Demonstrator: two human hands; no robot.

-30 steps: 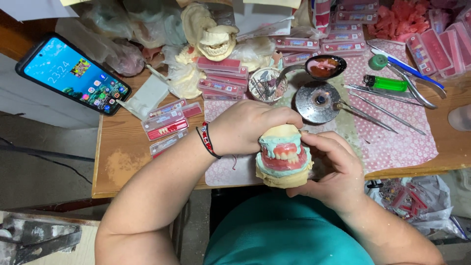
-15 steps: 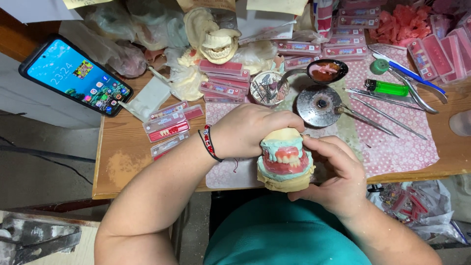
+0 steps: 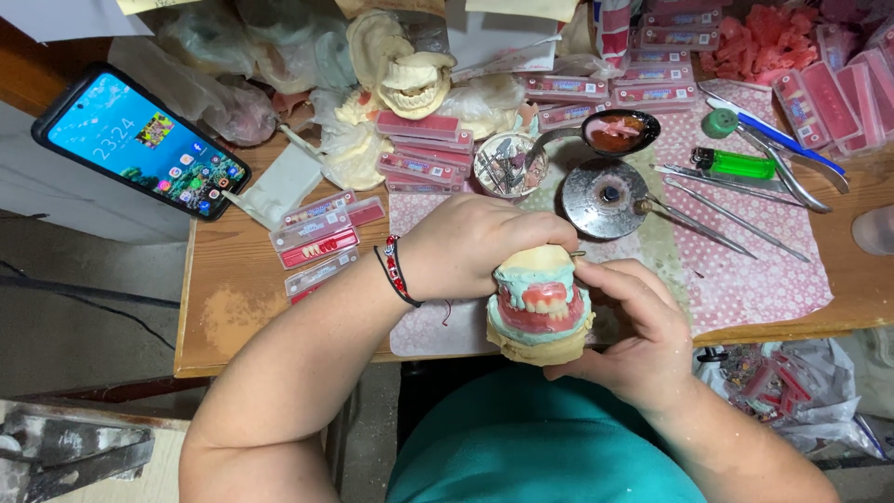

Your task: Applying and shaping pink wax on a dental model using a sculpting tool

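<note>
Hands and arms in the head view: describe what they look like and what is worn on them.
Both arms are bare to above the elbow, with no sleeves and no gloves. The left hand has a thin red-and-black beaded bracelet at the wrist, with a loose thread end. The right hand shows no ring, watch or band.

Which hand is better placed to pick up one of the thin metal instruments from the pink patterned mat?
Right, probably. The right hand is closer to the thin metal instruments, which lie up and to its right. The left hand grips the top of the plaster-and-pink-wax denture model, on the side away from them.
</note>
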